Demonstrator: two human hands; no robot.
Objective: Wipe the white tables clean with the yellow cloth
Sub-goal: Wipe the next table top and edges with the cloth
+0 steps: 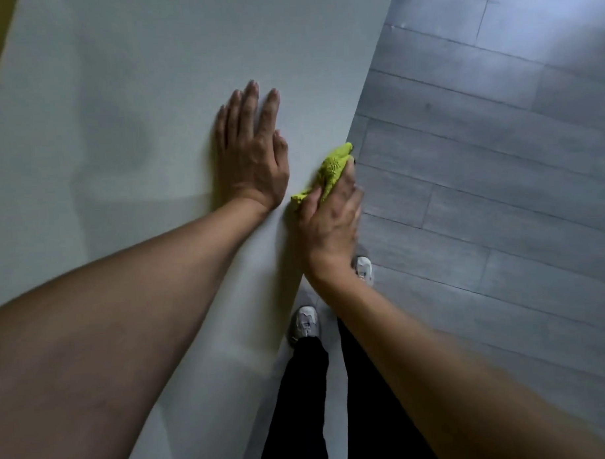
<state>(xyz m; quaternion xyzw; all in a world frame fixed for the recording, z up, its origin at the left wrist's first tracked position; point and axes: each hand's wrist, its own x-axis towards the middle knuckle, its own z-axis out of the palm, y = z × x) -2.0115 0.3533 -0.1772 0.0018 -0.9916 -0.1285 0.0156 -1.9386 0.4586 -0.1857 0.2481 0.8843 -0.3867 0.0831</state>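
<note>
your right hand (331, 221) bunches the yellow cloth (330, 170) at the white table (135, 97) edge, left hand (252, 155) flat and splayed just beside it on the top; press evenly along the rim, keeping the cloth from slipping off toward the floor (497, 154).

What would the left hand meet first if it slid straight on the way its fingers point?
Nothing, apparently: the left hand lies flat on the white table, and only bare tabletop shows ahead to the picture's edge.
</note>
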